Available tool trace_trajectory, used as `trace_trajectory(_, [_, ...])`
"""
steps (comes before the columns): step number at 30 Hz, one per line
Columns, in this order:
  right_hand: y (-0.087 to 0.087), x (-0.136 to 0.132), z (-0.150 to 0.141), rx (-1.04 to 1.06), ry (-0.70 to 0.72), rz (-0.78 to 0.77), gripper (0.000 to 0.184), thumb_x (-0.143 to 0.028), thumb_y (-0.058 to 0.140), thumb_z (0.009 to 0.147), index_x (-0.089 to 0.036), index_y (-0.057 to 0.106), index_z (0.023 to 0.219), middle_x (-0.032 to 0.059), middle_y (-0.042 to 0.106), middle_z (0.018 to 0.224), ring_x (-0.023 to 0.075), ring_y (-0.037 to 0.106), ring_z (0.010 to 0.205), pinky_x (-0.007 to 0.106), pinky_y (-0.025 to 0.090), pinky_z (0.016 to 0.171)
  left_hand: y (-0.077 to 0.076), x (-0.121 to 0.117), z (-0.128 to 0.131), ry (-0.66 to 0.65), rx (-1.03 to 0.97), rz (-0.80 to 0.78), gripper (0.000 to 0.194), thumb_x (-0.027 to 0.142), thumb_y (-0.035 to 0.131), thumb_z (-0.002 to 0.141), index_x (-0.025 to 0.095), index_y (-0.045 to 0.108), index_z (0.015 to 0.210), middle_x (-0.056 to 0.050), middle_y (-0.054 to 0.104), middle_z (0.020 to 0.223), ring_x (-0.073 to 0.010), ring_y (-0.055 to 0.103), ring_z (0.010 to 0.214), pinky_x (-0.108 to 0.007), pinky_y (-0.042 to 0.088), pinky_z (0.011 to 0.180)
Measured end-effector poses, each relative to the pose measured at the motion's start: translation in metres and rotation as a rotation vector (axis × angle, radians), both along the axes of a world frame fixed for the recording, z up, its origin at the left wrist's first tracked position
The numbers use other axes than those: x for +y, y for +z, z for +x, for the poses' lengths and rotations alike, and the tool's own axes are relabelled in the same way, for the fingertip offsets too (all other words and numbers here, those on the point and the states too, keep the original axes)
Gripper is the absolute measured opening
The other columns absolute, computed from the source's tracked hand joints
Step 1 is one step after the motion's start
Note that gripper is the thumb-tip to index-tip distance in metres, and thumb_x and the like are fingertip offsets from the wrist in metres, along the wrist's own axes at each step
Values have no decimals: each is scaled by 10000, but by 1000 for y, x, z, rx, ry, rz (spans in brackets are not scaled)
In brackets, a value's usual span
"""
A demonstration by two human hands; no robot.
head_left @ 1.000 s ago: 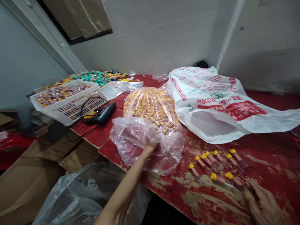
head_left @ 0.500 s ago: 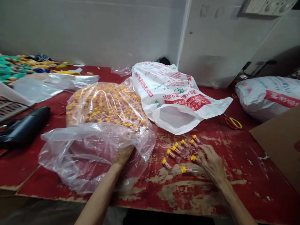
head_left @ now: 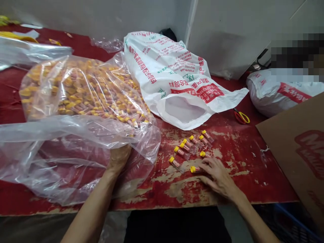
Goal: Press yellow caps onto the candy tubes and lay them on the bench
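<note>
A large clear plastic bag (head_left: 76,138) lies on the red table, its back part full of small yellow-capped tubes (head_left: 83,91). My left hand (head_left: 119,156) reaches inside the bag's mouth; film and tubes hide its fingers. On the worn tabletop to the right, several clear tubes (head_left: 181,152) with yellow caps and pinkish contents lie spread out. My right hand (head_left: 216,173) is over the nearest ones, thumb and fingers apart around the lower end of one tube (head_left: 196,169). Another tube (head_left: 203,154) is partly covered by its fingers.
A white woven sack (head_left: 174,74) with red print lies behind the loose tubes, its mouth facing me. Scissors (head_left: 241,116) with red and yellow handles rest farther right. A filled sack (head_left: 283,87) and a cardboard box (head_left: 298,152) stand at the right. A person is partly visible beyond them.
The view has swung right and closer to the table. My right hand has shifted from the tubes' far right end to the nearest tubes. My left hand has stayed in the bag.
</note>
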State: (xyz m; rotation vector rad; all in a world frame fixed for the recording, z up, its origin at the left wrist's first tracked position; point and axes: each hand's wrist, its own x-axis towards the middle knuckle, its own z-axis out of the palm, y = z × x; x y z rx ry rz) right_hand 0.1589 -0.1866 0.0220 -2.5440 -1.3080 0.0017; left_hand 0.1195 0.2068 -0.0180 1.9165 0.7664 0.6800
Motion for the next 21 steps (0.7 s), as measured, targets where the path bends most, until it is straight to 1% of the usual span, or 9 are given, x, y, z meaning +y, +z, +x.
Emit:
trace_trajectory(3, [-12, 0, -4, -99, -86, 29, 241, -220, 467, 898, -198, 625, 1079, 112, 587, 1025, 247, 524, 977, 403, 430, 834, 18, -6, -6, 57, -15, -34, 42, 168, 625, 623, 200, 612, 599, -47, 644, 728, -280, 587, 931, -408, 387, 957])
trace_trajectory(5, [-13, 8, 6, -205, -165, 98, 262, -206, 446, 900, -188, 625, 1091, 117, 587, 1017, 251, 522, 962, 413, 422, 838, 28, -12, -17, 127, -45, -82, 36, 217, 627, 643, 181, 634, 641, -32, 639, 686, -240, 609, 769, -399, 466, 828])
trace_trajectory(7, [-8, 22, 25, -278, -215, 157, 283, -212, 435, 904, -174, 618, 1116, 127, 584, 1044, 254, 515, 977, 406, 421, 848, 35, -18, -32, 204, -135, -246, 83, 240, 646, 620, 167, 617, 647, -12, 624, 622, -198, 601, 623, -363, 506, 680])
trace_trajectory(8, [-5, 31, 37, -287, -232, 151, 286, -218, 426, 911, -167, 617, 1118, 130, 583, 1057, 253, 510, 992, 393, 420, 854, 38, -21, -41, 239, -205, -355, 104, 237, 659, 597, 167, 603, 652, 2, 618, 601, -177, 596, 579, -336, 513, 629])
trace_trajectory(11, [7, 66, 80, -247, -270, 9, 286, -214, 384, 937, -164, 621, 1089, 122, 591, 1085, 233, 503, 1023, 341, 409, 879, 46, -30, -66, 297, -447, -671, 201, 168, 697, 510, 177, 600, 686, 32, 646, 638, -140, 619, 594, -270, 538, 610])
trace_trajectory(14, [13, 108, 130, -225, -299, -110, 280, -179, 368, 938, -156, 621, 1056, 120, 601, 1087, 224, 517, 1007, 320, 400, 871, 53, -42, -90, 329, -520, -922, 329, 129, 750, 425, 184, 657, 737, 20, 691, 725, -141, 643, 649, -231, 562, 616])
trace_trajectory(17, [12, 143, 176, -224, -356, -192, 283, -116, 388, 902, -100, 600, 1088, 176, 591, 1085, 256, 543, 982, 342, 413, 815, 54, -56, -108, 335, -469, -1097, 422, 249, 838, 369, 179, 691, 758, -17, 713, 821, -151, 640, 656, -223, 571, 594])
trace_trajectory(19, [8, 159, 198, -215, -414, -246, 320, -72, 397, 871, -44, 563, 1144, 227, 579, 1079, 277, 568, 941, 354, 427, 756, 48, -64, -118, 335, -411, -1128, 459, 305, 876, 331, 182, 699, 735, -15, 708, 781, -138, 622, 610, -206, 560, 562])
trace_trajectory(21, [5, 170, 213, -207, -459, -287, 348, -57, 389, 869, -9, 528, 1184, 250, 573, 1076, 285, 587, 915, 363, 436, 724, 38, -71, -126, 334, -337, -1117, 465, 278, 895, 309, 193, 704, 725, -7, 708, 749, -133, 617, 586, -200, 552, 556])
